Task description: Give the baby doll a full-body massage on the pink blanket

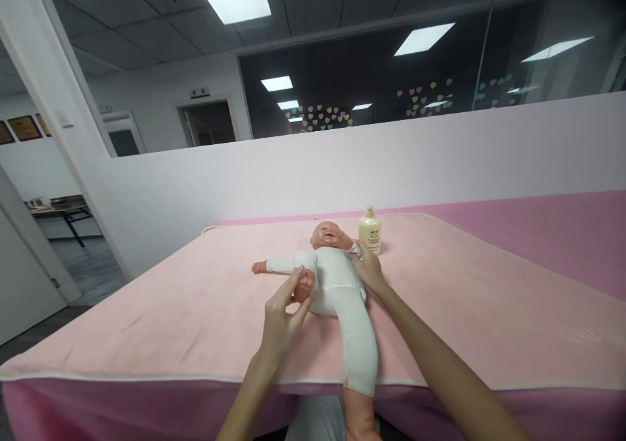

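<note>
A baby doll (336, 269) with a white cloth body lies on its back, head toward the wall. One of its legs is bent up, and my left hand (282, 317) grips the foot (304, 286) between thumb and fingers. My right hand (370, 270) is closed around the doll's arm near its hand, beside the doll's shoulder. The other leg (359, 346) lies straight, its bare foot hanging over the table's front edge. Out to the left stretches the doll's other arm (278, 266).
A pale yellow pump bottle (370, 232) stands just behind my right hand. Under the doll spreads a pink towel (195, 310) over a darker pink cover (552, 232). A low white wall (391, 167) with glass above rises at the back; a doorway is at left.
</note>
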The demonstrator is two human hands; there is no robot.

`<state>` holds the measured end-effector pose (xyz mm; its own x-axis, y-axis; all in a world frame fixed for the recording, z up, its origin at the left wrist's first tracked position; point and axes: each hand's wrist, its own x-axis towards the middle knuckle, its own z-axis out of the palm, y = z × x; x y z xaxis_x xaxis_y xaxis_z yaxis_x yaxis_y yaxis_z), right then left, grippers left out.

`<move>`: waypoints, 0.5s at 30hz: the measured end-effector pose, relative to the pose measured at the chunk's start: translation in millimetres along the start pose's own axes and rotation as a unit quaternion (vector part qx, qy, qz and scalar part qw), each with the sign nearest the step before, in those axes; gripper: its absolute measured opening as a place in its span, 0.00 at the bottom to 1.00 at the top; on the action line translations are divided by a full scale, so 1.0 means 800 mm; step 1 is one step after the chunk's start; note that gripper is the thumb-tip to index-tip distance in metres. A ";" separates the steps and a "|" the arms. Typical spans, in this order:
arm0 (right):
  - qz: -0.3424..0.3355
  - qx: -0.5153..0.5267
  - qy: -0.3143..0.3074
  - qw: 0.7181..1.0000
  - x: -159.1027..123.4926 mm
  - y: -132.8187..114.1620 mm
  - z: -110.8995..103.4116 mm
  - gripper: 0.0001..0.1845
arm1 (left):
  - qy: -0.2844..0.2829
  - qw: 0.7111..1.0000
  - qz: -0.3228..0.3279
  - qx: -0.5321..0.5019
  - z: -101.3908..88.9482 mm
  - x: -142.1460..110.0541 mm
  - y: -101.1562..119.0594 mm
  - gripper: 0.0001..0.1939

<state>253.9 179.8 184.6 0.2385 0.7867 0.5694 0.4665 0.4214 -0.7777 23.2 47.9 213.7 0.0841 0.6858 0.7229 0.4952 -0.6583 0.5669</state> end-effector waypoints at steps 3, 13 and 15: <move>0.139 0.071 0.121 0.980 0.007 0.015 0.002 0.24 | 0.052 0.996 0.050 0.051 -0.011 -0.048 0.029 0.27; 0.121 0.082 0.134 0.980 0.012 0.024 -0.005 0.23 | 0.025 0.973 0.211 0.092 -0.016 -0.065 0.064 0.28; 0.001 0.006 0.033 0.999 0.005 0.011 -0.003 0.21 | 0.030 0.985 0.145 0.090 -0.016 -0.027 0.047 0.27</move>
<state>261.0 185.4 180.8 0.2952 0.7570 0.5829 0.4562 0.4244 -0.7821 28.6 4.5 224.4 0.1953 0.4534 0.8697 0.6036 -0.7545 0.2578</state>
